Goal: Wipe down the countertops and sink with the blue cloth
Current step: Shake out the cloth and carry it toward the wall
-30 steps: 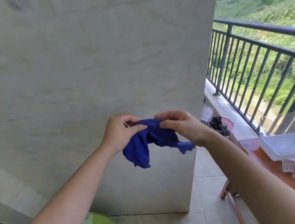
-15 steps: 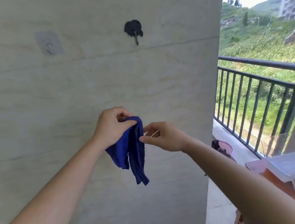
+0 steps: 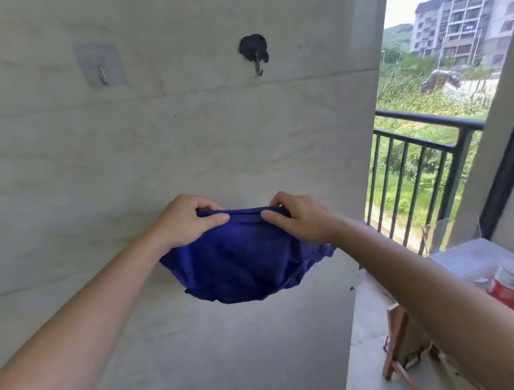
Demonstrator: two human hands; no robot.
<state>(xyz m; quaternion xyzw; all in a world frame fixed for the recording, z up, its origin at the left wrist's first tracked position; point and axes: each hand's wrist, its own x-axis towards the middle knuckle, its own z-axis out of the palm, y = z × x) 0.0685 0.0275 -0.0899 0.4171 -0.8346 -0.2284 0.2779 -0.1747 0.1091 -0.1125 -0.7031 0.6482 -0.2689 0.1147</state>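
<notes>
the blue cloth [image 3: 242, 258] is held up in front of the tiled wall [image 3: 183, 145], below two hooks [image 3: 257, 61], its top edge pinched by the left hand [image 3: 186, 221] and right hand [image 3: 301, 217], the rest sagging between them.

A pale marbled wall [image 3: 183, 145] fills most of the view, with a clear stick-on hook [image 3: 102, 72] and a black hook [image 3: 255, 53] side by side near its top. To the right, a black railing [image 3: 425, 149] edges the balcony, with daylit greenery [image 3: 412, 100] and apartment blocks [image 3: 464, 21] beyond. A wooden-legged table [image 3: 399, 331] stands on the light tiled floor [image 3: 367, 371].
</notes>
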